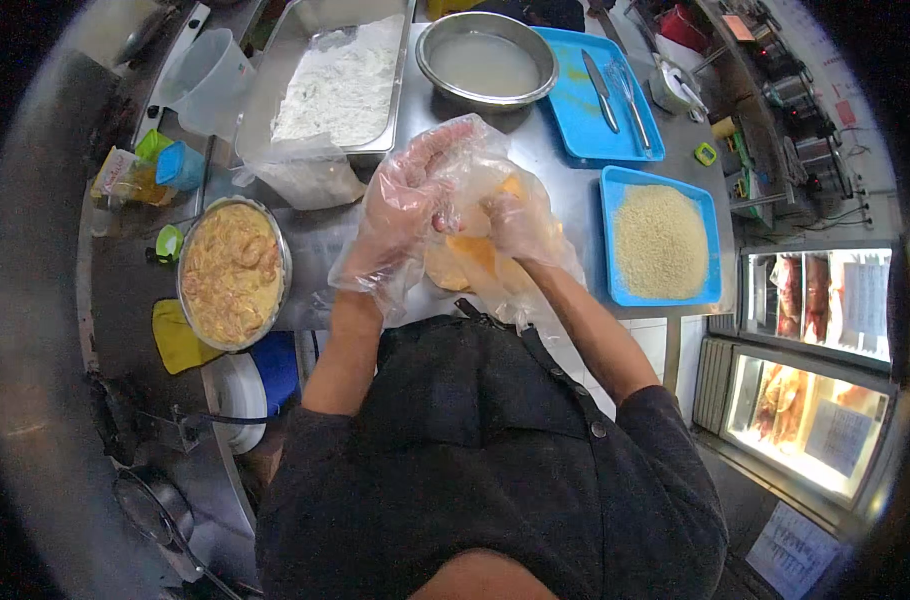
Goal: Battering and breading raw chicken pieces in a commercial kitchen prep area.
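Note:
Both my hands wear loose clear plastic gloves and meet above the steel table's front edge. Curled fingers of my left hand grip one side of a crumpled clear plastic bag. My right hand is closed on the bag's other side. Overlapping plastic partly hides the fingertips. Flat orange food pieces show through the plastic below my hands; their exact kind is unclear. Just beyond my hands stands a steel bowl of cloudy liquid.
Left: a steel pan of white flour, a bowl of battered meat pieces, a yellow cloth. Right: a blue tray of breadcrumbs; another blue tray carries a knife and a whisk. Lit display cabinets stand farther right.

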Tool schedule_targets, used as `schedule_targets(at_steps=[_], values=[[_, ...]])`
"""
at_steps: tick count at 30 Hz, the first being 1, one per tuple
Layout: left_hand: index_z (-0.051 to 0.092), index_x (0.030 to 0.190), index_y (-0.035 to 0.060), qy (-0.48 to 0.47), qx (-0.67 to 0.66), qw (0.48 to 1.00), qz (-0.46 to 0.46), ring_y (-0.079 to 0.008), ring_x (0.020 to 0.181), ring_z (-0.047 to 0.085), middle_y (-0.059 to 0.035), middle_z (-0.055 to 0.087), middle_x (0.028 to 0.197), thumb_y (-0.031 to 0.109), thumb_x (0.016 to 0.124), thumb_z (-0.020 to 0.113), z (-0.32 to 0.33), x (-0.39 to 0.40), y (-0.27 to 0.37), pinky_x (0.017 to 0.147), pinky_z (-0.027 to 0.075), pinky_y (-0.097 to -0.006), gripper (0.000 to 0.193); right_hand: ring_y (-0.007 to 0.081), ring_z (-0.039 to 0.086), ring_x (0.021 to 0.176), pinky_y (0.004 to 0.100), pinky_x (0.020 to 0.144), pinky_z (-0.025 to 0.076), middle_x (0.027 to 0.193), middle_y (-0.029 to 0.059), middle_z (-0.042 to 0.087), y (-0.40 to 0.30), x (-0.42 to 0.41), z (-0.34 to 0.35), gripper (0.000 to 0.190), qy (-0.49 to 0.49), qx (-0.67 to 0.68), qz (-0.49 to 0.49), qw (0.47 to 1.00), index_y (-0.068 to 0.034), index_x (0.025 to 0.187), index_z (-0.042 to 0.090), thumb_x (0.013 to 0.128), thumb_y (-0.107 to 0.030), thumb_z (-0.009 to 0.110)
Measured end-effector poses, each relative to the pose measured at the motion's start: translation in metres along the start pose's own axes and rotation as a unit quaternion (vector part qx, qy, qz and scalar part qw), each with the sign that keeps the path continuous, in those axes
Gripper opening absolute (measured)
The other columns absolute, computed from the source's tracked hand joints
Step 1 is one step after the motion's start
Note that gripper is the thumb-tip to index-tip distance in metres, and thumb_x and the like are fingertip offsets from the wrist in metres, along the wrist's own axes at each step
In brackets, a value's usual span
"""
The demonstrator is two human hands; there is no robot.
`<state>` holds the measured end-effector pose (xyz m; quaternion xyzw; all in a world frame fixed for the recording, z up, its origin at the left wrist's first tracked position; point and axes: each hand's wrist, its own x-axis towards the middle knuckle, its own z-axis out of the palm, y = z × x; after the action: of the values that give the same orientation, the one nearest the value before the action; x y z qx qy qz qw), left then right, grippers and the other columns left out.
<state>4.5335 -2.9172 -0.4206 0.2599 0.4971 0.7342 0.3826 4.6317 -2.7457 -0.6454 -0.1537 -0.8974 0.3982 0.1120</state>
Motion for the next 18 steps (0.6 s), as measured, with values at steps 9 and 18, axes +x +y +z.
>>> schedule_targets(at_steps=[9,18], values=[[0.045,0.128,-0.0019,-0.019,-0.022,0.999,0.019,-0.0023,0.062,0.049,-0.0108,0.052,0.126,-0.008,0.077,0.042,0.007,0.006,-0.009,0.057,0.047,-0.0184,0.052,0.0231,0.058,0.080,0.0336,0.074,0.047,0.083,0.0087,0.058,0.052,0.008,0.035,0.014,0.029,-0.011,0.033,0.999,-0.007,0.097,0.057,0.087,-0.014,0.050],[0.046,0.128,-0.0023,-0.010,-0.010,1.000,0.006,-0.0024,0.060,0.048,-0.0104,0.054,0.124,-0.009,0.077,0.043,0.007,-0.002,-0.001,0.055,0.046,-0.0184,0.051,0.0251,0.058,0.088,0.0351,0.079,0.046,0.092,0.0112,0.059,0.041,0.021,0.032,0.017,0.046,0.046,-0.044,0.997,-0.007,0.100,0.058,0.086,-0.014,0.051]])
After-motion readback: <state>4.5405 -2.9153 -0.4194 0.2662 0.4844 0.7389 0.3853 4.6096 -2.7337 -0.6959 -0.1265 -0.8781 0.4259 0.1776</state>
